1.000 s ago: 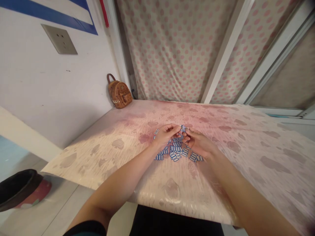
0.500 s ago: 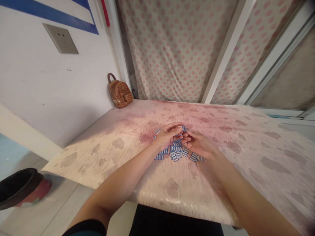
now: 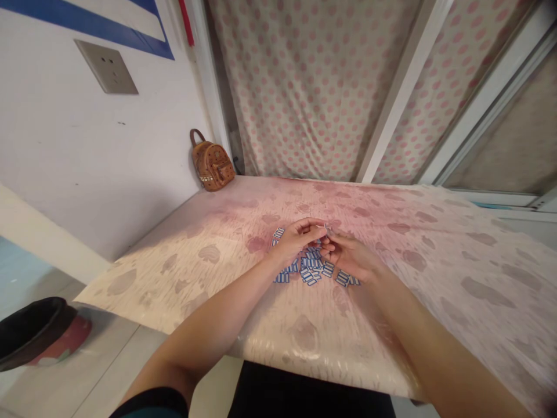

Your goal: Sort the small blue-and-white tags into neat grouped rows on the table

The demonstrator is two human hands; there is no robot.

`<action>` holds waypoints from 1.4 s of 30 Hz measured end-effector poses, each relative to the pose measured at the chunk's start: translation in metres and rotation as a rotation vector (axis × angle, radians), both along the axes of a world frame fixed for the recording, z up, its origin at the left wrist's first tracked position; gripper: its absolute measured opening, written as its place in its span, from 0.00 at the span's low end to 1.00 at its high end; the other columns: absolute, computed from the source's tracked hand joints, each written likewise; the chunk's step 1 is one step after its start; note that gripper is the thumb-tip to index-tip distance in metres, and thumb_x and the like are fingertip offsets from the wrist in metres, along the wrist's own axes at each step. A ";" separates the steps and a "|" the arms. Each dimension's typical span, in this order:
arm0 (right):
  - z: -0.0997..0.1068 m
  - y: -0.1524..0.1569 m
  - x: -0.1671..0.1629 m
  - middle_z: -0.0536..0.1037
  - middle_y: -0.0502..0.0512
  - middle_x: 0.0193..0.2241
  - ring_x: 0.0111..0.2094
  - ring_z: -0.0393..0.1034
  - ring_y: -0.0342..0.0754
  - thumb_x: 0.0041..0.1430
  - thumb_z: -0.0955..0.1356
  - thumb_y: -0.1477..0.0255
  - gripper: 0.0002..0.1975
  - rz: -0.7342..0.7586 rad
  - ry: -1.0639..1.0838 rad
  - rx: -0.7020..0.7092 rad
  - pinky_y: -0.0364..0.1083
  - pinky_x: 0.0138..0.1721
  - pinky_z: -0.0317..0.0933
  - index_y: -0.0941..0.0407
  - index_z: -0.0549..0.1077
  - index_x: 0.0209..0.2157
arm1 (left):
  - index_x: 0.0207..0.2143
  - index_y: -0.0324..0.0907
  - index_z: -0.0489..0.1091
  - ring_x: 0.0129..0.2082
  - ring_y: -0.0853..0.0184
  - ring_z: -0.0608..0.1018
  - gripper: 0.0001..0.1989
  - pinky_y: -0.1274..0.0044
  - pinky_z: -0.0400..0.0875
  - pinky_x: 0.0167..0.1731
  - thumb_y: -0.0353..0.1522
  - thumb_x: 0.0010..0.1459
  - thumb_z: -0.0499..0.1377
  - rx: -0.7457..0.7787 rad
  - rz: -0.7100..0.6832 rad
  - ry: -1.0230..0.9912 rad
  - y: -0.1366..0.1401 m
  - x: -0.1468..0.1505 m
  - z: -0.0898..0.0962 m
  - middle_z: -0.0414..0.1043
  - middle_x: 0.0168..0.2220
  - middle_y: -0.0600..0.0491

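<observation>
My left hand (image 3: 299, 239) and my right hand (image 3: 350, 253) meet just above the table, fingertips almost touching. Between them they pinch a small blue-and-white piece (image 3: 326, 227), seen nearly edge-on; its kind is too small to make out. Both hands are closed, thumbs against the fingers. Beneath and around them lie several flat blue-and-white pieces (image 3: 310, 274), loosely heaped and overlapping. A few more pieces (image 3: 281, 277) stick out under my left wrist, and others (image 3: 343, 278) lie below my right palm. The hands hide part of the heap.
A patterned, glossy cloth covers the table (image 3: 300, 334). At its far left corner a small brown backpack (image 3: 214, 167) leans against the wall with a socket (image 3: 107, 68). A dotted curtain (image 3: 304, 87) hangs behind. A dark-rimmed bin (image 3: 56, 334) stands on the floor at left.
The small piece between my fingertips has turned from showing a blue face to nearly edge-on. My hands have barely shifted, and the heap lies as before.
</observation>
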State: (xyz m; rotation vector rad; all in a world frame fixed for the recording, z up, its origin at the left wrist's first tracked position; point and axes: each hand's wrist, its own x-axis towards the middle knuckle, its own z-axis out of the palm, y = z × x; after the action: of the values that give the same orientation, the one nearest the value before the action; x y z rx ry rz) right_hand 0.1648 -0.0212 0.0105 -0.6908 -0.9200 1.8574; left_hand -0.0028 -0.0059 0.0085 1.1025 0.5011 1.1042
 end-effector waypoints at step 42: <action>-0.001 0.001 -0.005 0.71 0.48 0.21 0.22 0.65 0.44 0.59 0.67 0.63 0.09 -0.493 -0.699 0.613 0.45 0.26 0.59 0.53 0.68 0.30 | 0.32 0.38 0.80 0.29 0.66 0.78 0.15 0.76 0.72 0.33 0.42 0.51 0.68 0.178 0.332 0.294 0.007 -0.002 -0.009 0.80 0.29 0.50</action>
State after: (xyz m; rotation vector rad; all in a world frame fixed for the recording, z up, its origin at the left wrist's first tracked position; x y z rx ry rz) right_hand 0.1601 -0.0204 0.0098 -1.0677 -1.5052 0.8137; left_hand -0.0045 0.0013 -0.0008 1.3808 0.8536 1.2991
